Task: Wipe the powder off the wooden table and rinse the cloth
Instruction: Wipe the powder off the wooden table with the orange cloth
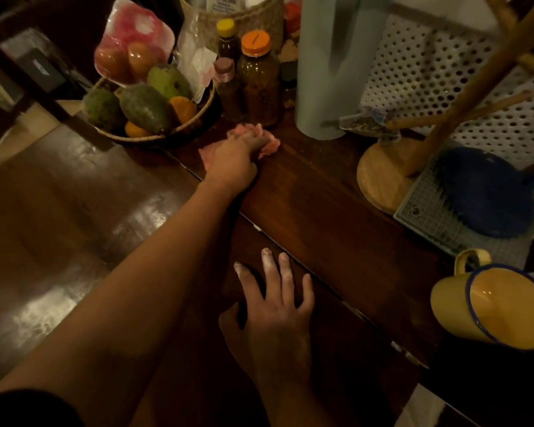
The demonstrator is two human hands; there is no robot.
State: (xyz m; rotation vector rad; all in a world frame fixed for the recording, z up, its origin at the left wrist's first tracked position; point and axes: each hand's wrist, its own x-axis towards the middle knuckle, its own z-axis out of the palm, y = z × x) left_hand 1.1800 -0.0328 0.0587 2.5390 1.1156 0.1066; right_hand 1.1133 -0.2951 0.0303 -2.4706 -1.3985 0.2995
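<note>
My left hand [233, 160] reaches far across the dark wooden table [315, 204] and grips a bunched pink cloth [267, 144], pressing it onto the wood just in front of the jars. Part of the cloth is hidden under my fingers. Nearer to me, my right hand [273, 306] lies flat on the table with fingers spread and holds nothing. White powder dusts its fingertips. Faint pale specks show on the wood to the right of the cloth.
A wicker fruit basket [167, 135] sits left of the cloth, with spice jars [259, 84] and a tall pale roll [333, 66] right behind it. To the right stand a wooden mug tree [383, 177], a blue bowl [487, 192] on a drying rack, and a yellow mug [487, 306].
</note>
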